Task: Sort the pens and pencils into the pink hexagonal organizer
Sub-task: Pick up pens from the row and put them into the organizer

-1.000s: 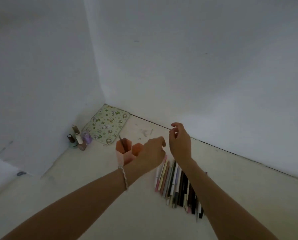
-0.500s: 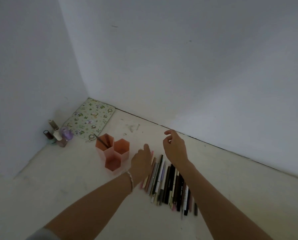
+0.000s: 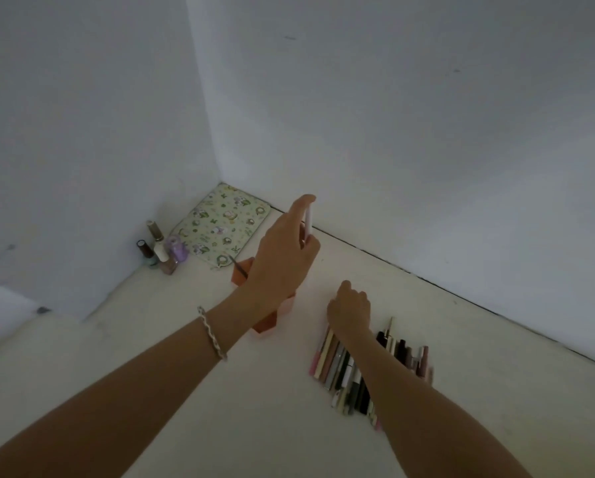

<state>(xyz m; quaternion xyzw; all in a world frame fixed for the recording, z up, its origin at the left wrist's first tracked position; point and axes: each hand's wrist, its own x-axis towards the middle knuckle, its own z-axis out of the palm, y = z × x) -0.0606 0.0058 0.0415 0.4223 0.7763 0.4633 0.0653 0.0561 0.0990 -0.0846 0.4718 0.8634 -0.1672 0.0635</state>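
Behind left hand (image 3: 282, 260) gripping pen (image 3: 308, 220), organizer (image 3: 265, 326) mostly hidden

The left hand (image 3: 282, 267) is now raising a slim white pen (image 3: 308, 222) over the pink plastic hexagonal organizer (image 3: 240, 272), while the right hand (image 3: 349, 308) is lowering from its earlier hover onto the flat row of mixed pens (image 3: 337, 367).

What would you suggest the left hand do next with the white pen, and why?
Probably lower the white pen into an open cell of the pink organizer: the left hand pinches it roughly upright over the organizer, which so far shows only one dark pencil.
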